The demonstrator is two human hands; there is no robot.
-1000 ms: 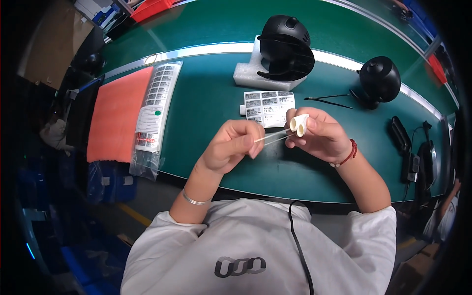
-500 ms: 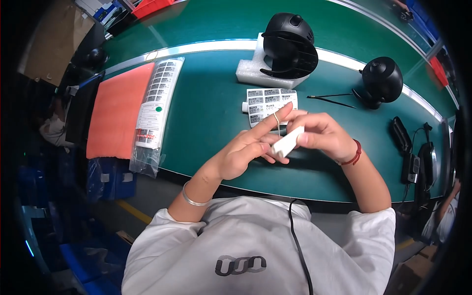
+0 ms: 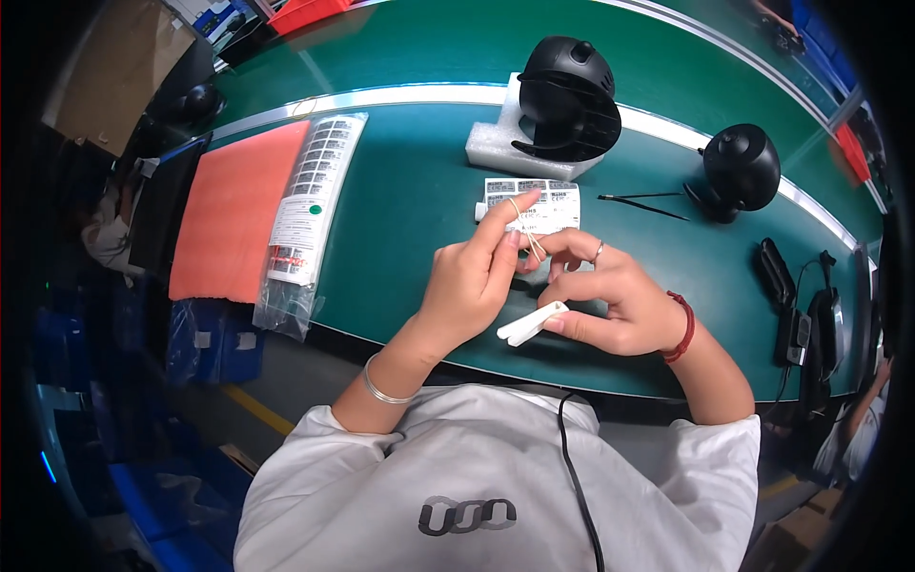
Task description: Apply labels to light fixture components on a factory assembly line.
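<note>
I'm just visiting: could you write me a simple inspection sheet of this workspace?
Surface: green tabletop.
Job's things: white piece; pale band.
Clutter: label sheet, black tweezers-like tool, orange pad, bagged labels; one black device on white foam, another to its right.
Hands: left hand has the band looped round its index finger; right hand pinches the white piece.
Cables: black cable down the shirt.
Surroundings: red bin beyond the table.
</note>
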